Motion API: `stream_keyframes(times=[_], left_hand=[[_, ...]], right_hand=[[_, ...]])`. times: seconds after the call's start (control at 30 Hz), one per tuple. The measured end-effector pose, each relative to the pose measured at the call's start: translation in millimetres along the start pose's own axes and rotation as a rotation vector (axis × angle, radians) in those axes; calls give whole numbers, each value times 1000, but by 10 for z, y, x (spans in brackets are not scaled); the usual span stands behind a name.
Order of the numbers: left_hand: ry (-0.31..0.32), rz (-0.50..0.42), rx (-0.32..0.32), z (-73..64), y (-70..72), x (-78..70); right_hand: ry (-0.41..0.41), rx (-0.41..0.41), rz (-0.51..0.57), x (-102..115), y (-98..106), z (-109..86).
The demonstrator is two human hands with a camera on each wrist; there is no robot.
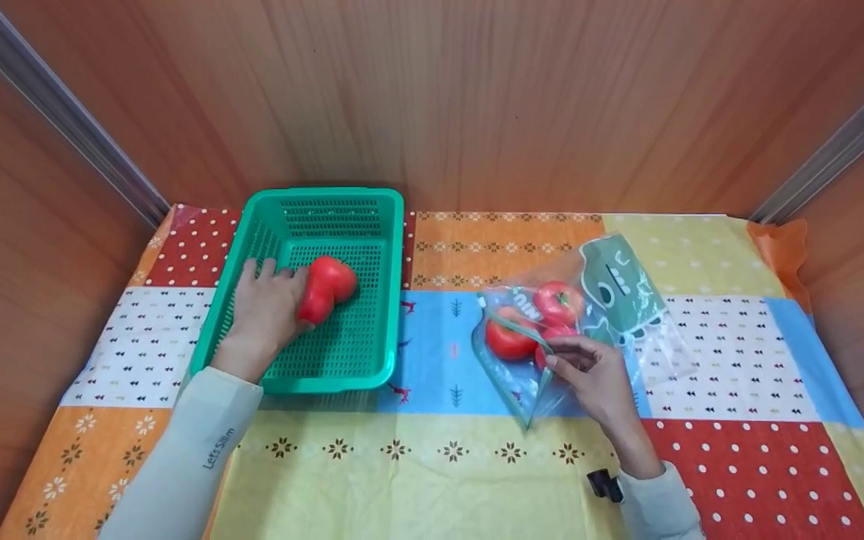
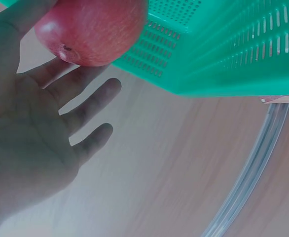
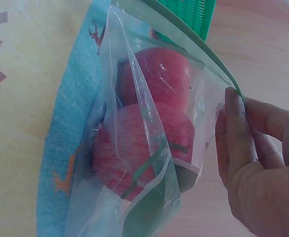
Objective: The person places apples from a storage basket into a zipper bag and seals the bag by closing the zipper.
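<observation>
My left hand (image 1: 263, 304) reaches over the green basket, its thumb and first fingers around a red apple (image 1: 316, 303). Another apple (image 1: 336, 276) shows just beyond that one, inside the basket. From the left wrist, the held apple (image 2: 95, 32) sits against the thumb and index side, while the other fingers spread loosely. My right hand (image 1: 589, 375) pinches the green-edged opening of a clear zip bag (image 1: 503, 382). Several apples (image 1: 508, 334) lie in this bag. Two of them, one apple (image 3: 157, 74) above the other, show through the plastic in the right wrist view.
The green perforated basket (image 1: 396, 322) stands left of the bag on a patchwork-print cloth (image 1: 432, 465). A green cartoon print (image 1: 619, 285) covers the bag's far end. Wooden panels (image 1: 447, 97) rise at the back and both sides. A black clip (image 1: 604, 486) is by the right sleeve.
</observation>
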State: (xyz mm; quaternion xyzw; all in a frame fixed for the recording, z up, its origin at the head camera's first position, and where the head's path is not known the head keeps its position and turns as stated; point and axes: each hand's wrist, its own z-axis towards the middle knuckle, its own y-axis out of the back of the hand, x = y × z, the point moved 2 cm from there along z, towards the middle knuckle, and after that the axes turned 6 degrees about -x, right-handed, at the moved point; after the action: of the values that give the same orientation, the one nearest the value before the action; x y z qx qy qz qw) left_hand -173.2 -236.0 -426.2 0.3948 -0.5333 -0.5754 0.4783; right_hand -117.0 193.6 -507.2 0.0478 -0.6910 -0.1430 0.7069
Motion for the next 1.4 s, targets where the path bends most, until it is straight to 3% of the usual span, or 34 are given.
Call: stream_keyframes(times=[0.27,1.4], left_hand=[[1,-40,-76,-37,73,-78],[-65,-67,-234,-119,170,-580]], right_hand=[[1,-6,20,-2,9,-7],[-25,-3,50,-45,-6,-14]])
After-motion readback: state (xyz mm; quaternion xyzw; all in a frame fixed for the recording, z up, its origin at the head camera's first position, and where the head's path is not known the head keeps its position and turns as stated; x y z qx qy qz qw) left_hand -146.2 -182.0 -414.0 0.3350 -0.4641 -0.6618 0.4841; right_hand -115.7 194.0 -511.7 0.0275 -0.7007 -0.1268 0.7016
